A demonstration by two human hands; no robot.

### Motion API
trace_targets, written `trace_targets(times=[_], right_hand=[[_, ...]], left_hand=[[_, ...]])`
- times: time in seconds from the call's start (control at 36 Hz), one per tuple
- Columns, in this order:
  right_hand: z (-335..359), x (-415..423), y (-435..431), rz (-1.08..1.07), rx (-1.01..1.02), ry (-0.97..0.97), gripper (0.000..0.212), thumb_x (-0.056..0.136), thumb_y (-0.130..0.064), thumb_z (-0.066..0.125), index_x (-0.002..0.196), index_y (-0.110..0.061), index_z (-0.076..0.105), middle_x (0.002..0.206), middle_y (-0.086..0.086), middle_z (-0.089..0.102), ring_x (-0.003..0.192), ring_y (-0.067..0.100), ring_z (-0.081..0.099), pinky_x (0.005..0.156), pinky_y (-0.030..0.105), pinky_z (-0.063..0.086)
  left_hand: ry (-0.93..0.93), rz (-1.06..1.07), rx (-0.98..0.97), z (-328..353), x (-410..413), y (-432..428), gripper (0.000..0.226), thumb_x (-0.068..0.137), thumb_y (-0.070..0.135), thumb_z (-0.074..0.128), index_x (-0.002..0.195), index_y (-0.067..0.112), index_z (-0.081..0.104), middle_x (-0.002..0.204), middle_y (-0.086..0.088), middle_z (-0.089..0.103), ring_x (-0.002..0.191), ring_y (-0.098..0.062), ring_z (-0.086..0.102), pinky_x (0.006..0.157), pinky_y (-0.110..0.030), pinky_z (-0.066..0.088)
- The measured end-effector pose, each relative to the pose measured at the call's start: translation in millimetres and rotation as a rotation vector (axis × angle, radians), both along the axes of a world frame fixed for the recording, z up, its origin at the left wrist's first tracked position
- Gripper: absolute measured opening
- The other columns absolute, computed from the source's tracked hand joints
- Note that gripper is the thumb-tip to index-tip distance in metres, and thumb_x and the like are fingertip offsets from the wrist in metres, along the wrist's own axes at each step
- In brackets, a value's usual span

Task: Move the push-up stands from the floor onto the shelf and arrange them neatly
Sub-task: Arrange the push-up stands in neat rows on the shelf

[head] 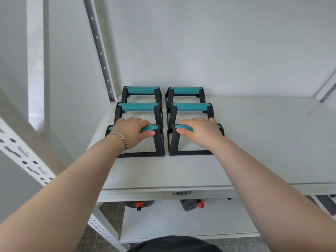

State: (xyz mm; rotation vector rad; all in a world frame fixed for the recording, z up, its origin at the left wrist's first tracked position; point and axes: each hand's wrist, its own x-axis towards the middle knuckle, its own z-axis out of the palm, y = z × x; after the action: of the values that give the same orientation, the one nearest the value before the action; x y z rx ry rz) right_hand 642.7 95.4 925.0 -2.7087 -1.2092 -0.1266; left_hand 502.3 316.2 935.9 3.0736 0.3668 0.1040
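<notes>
Two front-row push-up stands [160, 142], handles [148, 128] clasped beneath left hand [133, 132] and right hand [201, 132], on shelf [254, 142]

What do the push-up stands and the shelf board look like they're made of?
Push-up stands: matte black frames, likely plastic or coated metal, no gloss. Teal grips: patterned texture suggests rubber or foam. Shelf board: smooth pale grey, perhaps painted metal or laminate; cannot tell.

Barcode sticker [181, 192] on front edge of shelf [254, 142]: white label, black bars. Faint small print under bars too blurred to read; no digits made out. Push-up stands [190, 106]: teal grips show embossed pattern only, no legible brand or lettering. No other readable text, number or sign in view.
</notes>
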Motion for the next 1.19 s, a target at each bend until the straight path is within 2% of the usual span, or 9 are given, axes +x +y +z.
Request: trace_targets(times=[0.14,0.28,0.39,0.58,0.75,0.94,1.19], right_hand=[[0.6,3.3,-2.0,0.015,0.004,0.033,0.056,0.088,-0.073,0.024,0.125,-0.045,0.054,0.093,-0.012,0.05,0.106,0.02,0.051,0.086,0.039,0.027],[-0.2,4.6,-4.8,0.029,0.026,0.044,0.053,0.087,-0.073,0.026,0.122,-0.045,0.056,0.091,-0.012,0.052,0.104,0.018,0.051,0.084,0.037,0.027],[-1.0,4.9,-3.1,-0.001,0.021,0.037,0.052,0.088,-0.072,0.027,0.122,-0.045,0.056,0.096,-0.009,0.057,0.107,0.019,0.051,0.088,0.04,0.029],[-1.0,4.0,-6.9,0.024,0.035,0.026,0.064,0.08,-0.077,0.018,0.12,-0.045,0.057,0.093,-0.009,0.059,0.102,0.019,0.052,0.088,0.04,0.03],[1.3,2.3,-7.3,0.023,0.012,0.027,0.061,0.083,-0.075,0.02,0.121,-0.044,0.057,0.097,-0.008,0.061,0.103,0.019,0.052,0.089,0.041,0.032],[1.9,0.2,-7.5,0.015,0.009,0.032,0.054,0.087,-0.073,0.025,0.121,-0.045,0.056,0.096,-0.01,0.06,0.102,0.018,0.052,0.09,0.042,0.032],[4.8,-2.9,-8.5,0.025,0.003,0.021,0.061,0.086,-0.073,0.021,0.125,-0.041,0.056,0.099,-0.009,0.062,0.102,0.018,0.053,0.091,0.043,0.034]], left_hand=[[0.015,-0.009,-0.011,1.0,-1.7,-0.5,0.05,0.092,0.064,0.031,0.123,0.032,0.053,0.104,0.009,0.061,0.094,-0.016,0.052,0.089,-0.04,0.04],[0.016,-0.004,-0.008,1.1,-1.1,-1.2,0.052,0.091,0.065,0.03,0.124,0.031,0.053,0.106,0.009,0.062,0.096,-0.016,0.053,0.089,-0.04,0.04],[0.012,0.008,-0.005,0.0,-2.1,-1.6,0.052,0.091,0.066,0.03,0.123,0.032,0.053,0.106,0.01,0.062,0.097,-0.016,0.053,0.09,-0.041,0.04],[-0.008,0.008,-0.016,0.7,-3.9,-3.0,0.052,0.091,0.065,0.031,0.124,0.032,0.053,0.107,0.01,0.062,0.099,-0.016,0.052,0.09,-0.04,0.039],[0.003,0.007,-0.019,2.7,-4.7,-4.9,0.052,0.091,0.064,0.032,0.126,0.031,0.052,0.109,0.009,0.063,0.1,-0.016,0.052,0.092,-0.04,0.039],[0.008,0.005,-0.011,1.1,-3.2,-3.8,0.054,0.089,0.067,0.031,0.124,0.032,0.053,0.105,0.009,0.063,0.097,-0.015,0.052,0.09,-0.04,0.04],[-0.014,-0.008,-0.009,-2.1,-3.3,-1.3,0.055,0.088,0.068,0.029,0.121,0.032,0.054,0.101,0.01,0.061,0.094,-0.015,0.052,0.089,-0.04,0.04]])
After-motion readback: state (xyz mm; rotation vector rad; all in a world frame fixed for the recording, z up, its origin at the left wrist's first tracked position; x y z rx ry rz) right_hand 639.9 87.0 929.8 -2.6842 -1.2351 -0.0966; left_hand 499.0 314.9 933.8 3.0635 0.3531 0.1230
